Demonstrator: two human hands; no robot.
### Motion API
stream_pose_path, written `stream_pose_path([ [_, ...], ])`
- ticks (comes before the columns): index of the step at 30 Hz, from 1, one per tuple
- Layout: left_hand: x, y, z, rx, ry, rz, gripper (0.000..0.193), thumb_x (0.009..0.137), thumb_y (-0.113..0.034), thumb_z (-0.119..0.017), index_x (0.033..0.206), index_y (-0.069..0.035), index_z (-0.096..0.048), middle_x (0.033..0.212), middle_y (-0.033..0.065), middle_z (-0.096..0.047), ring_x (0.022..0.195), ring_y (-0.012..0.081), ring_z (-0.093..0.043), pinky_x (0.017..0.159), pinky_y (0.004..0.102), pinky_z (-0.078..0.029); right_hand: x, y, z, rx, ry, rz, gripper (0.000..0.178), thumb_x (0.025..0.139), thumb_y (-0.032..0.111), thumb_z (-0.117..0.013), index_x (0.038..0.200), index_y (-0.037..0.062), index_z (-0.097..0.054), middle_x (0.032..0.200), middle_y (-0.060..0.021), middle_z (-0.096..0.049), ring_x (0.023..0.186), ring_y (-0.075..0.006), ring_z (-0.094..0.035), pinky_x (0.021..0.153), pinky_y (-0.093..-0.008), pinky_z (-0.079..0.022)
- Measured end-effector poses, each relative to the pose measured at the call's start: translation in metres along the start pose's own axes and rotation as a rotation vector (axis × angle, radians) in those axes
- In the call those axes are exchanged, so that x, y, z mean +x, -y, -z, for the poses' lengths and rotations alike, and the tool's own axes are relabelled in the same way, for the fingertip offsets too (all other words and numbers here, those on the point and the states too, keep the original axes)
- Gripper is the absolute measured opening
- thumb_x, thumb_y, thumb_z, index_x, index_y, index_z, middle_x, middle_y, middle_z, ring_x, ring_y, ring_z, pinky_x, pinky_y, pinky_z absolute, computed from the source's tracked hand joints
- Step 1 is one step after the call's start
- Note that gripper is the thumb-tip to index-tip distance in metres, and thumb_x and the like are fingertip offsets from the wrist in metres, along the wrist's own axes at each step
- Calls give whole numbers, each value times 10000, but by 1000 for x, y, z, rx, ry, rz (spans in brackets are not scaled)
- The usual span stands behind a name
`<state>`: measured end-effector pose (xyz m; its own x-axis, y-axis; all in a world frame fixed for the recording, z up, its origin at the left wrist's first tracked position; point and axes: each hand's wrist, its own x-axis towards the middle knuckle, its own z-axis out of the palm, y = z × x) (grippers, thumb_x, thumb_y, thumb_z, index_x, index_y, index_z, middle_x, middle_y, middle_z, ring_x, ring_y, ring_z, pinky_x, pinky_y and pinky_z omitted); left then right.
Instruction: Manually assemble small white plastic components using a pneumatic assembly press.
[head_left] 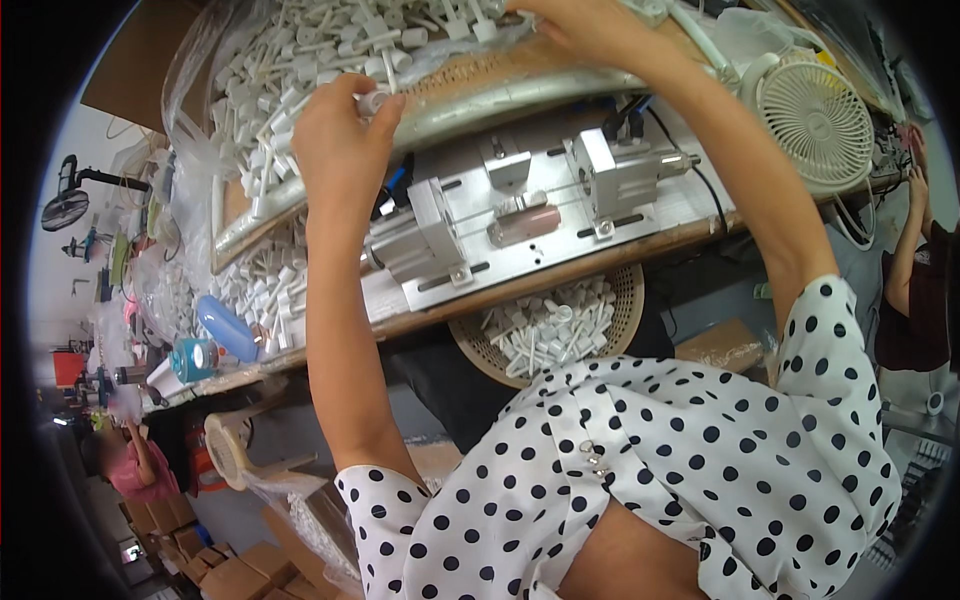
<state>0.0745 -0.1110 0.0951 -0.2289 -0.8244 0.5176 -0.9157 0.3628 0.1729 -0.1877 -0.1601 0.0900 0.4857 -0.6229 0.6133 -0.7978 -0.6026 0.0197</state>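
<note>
Currently, a white plastic piece (pixel 373 102) sits between the left fingers (pixel 386 116)

The left hand (pixel 340 135) has its thumb and forefinger drawn narrow around the piece, just above the rim of a tray (pixel 455 116). Beyond those fingers and to their left, a heap of white pieces (pixel 330 45) fills much of the tray, many with slim stems and round caps. To their right, the right hand (pixel 590 35) reaches over the tray, its fingers at the top edge of the view, near more of the heap; whether they hold anything, I cannot tell. Nearer the body than both sets of fingers, a metal fixture (pixel 570 235) sits on the worktop (pixel 690 236), with a pinkish cylinder (pixel 527 227) between its two facing blocks. Nearer still, a round beige basket (pixel 633 308) holds more such pieces. Well to the right of the right fingers stands a white fan (pixel 815 120).
</note>
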Motion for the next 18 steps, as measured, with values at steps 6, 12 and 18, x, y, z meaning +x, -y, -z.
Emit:
stream_pose_path([
  [6, -94, -65, -4, -704, 21, -108, 321, 610, 36, -708, 909, -27, -611, 915, 72, -541, 714, 132, -559, 612, 253, -486, 2, -23, 6, 11, 123, 9, 201, 771, 170, -537, 889, 44, -639, 876, -174, -582, 861, -323, -563, 767, -411, -442],
  [12, -129, -73, -44, -595, 140, -105, 311, 668, 28, -649, 966, 0, -563, 1104, 149, -514, 855, 268, -585, 669, 314, -496, -31, 33, 22, 254, 30, -3, 203, 770, 212, -572, 850, 33, -624, 854, -167, -581, 828, -336, -557, 744, -411, -446],
  [18, -126, -87, -47, -439, 99, -189, 312, 687, 12, -613, 983, 20, -514, 1105, 193, -489, 906, 361, -559, 742, 391, -472, -71, 51, 33, 425, -172, 14, 236, 719, 202, -674, 881, 39, -621, 786, -80, -574, 719, -243, -559, 623, -330, -444],
])
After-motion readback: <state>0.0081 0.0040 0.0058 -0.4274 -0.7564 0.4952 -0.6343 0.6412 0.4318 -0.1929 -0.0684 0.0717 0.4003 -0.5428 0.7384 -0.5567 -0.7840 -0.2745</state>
